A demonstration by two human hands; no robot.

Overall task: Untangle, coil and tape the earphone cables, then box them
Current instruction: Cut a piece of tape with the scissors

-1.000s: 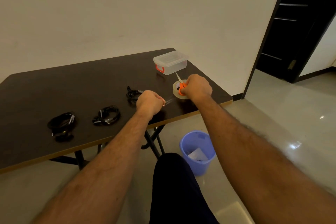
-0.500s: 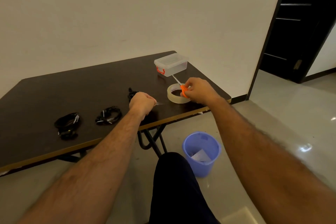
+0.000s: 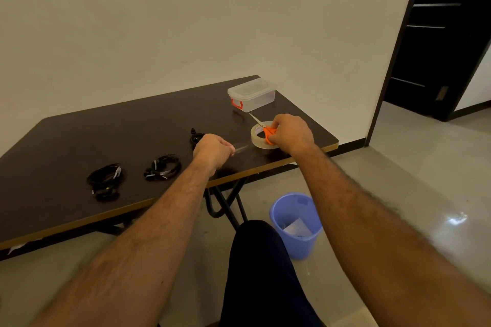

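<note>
Two coiled black earphone cables lie on the dark table (image 3: 132,127): one at the left (image 3: 105,179), one (image 3: 162,167) to its right. A third black cable (image 3: 196,137) is partly hidden behind my left hand (image 3: 212,150), which pinches the end of a clear tape strip (image 3: 240,147) drawn from the tape roll (image 3: 259,137). My right hand (image 3: 291,134) grips the orange-handled scissors (image 3: 267,130) over the roll, blades pointing away. A clear lidded box with red latches (image 3: 252,94) stands at the far right corner.
A blue waste bin (image 3: 296,223) with paper in it stands on the floor below the table's right end. My dark-clad knee (image 3: 260,260) is in front of it. A dark doorway (image 3: 438,34) opens at the right. The table's folding legs (image 3: 225,199) show beneath.
The view shifted slightly. My left hand stays pinched on the tape strip, and my right hand with the scissors stays at the roll; the hands sit a little farther apart than one second ago.
</note>
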